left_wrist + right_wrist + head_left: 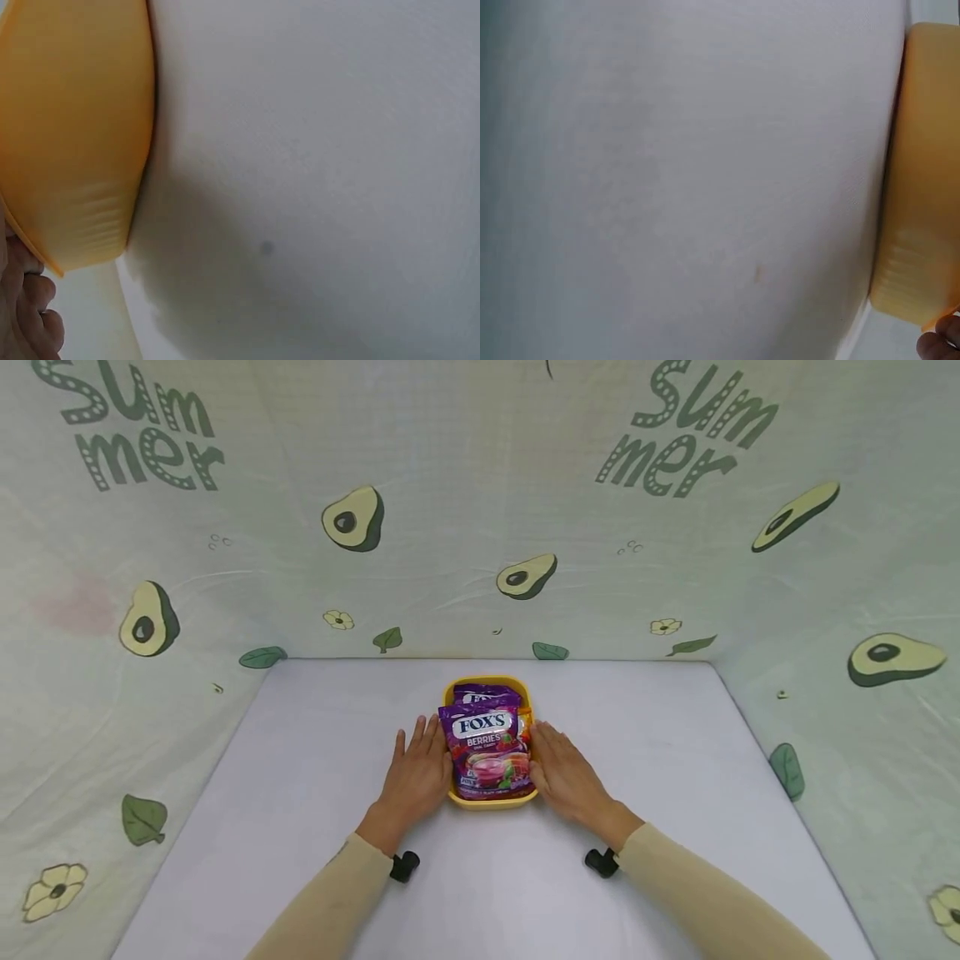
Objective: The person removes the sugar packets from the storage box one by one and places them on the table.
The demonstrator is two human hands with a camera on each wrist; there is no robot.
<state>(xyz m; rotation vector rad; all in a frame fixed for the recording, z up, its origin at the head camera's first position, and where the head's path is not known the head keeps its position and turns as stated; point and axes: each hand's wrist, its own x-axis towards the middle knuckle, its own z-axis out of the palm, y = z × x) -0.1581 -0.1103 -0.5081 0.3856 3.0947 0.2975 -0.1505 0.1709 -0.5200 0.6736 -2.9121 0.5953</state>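
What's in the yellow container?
A purple FOX'S Berries pack on top, partly covering another purple pack and something orange at the right. Floor of the yellow container and anything deeper: hidden.

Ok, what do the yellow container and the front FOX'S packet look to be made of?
Yellow container: probably molded plastic with a satin finish, going by its smooth wall, shallow ridges and thin lip.
Front FOX'S packet: likely glossy plastic film, judging by its shiny, creased printed surface; foil lining can't be told.
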